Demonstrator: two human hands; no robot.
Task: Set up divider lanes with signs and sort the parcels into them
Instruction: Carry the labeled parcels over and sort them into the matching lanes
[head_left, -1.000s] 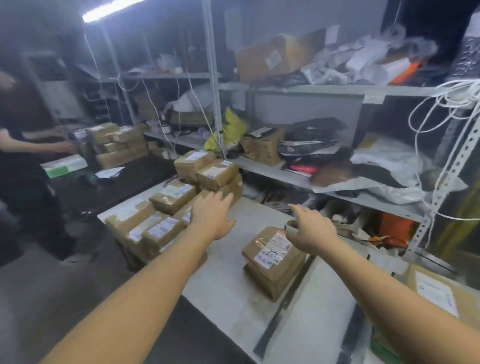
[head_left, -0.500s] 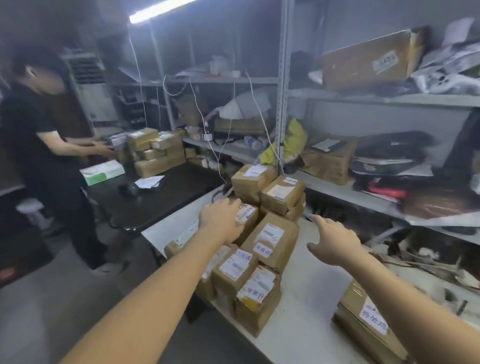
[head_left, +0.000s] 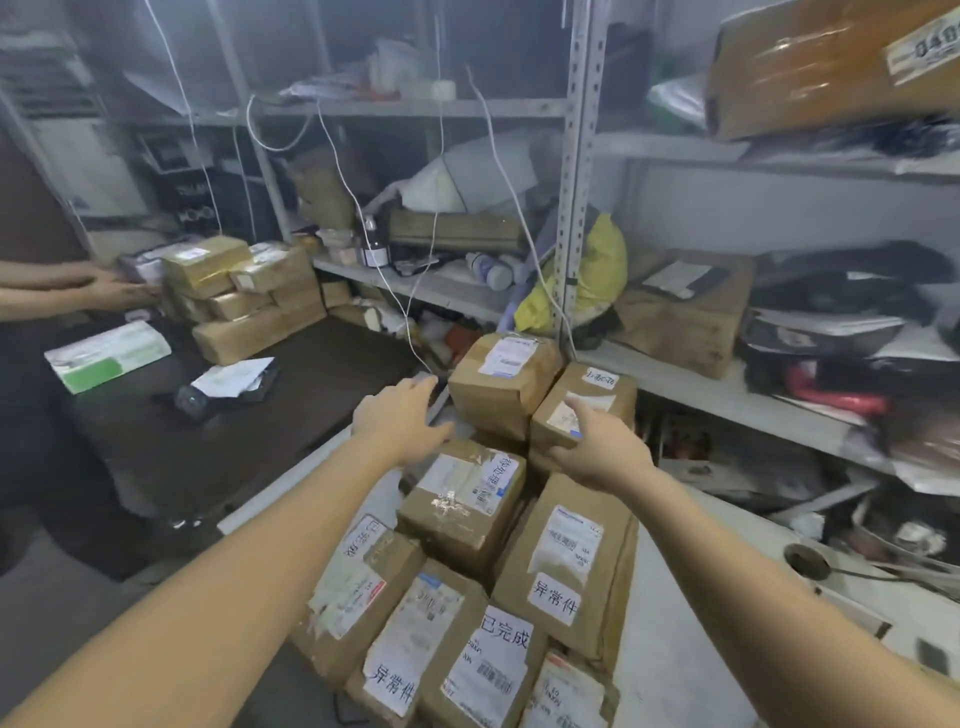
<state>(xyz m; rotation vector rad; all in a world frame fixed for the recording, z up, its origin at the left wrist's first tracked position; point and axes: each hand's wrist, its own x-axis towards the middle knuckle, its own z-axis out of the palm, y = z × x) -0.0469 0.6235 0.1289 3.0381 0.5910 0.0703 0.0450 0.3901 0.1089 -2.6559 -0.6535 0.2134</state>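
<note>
Between the two outstretched hands two stacked parcels are sitting at the far end of the pile. The right hand (head_left: 597, 447) is spreading its fingers (head_left: 574, 415) wide over the near face of the right-hand top parcel (head_left: 584, 405), touching or almost touching it; no grip is closed. The left hand (head_left: 402, 421) is hanging empty with fingers loosely apart, just left of the taller top parcel (head_left: 506, 382) and apart from it. Judging by this, the step is taking a parcel off the stack for sorting. Doing it well probably means reading the handwritten tag first, then clasping opposite sides with both palms and lifting straight up, so the neighbour is not being dragged off. Lower parcels (head_left: 462, 499) are lying nearer the body on the pale table (head_left: 675, 649). No dividers or signs are showing.
</note>
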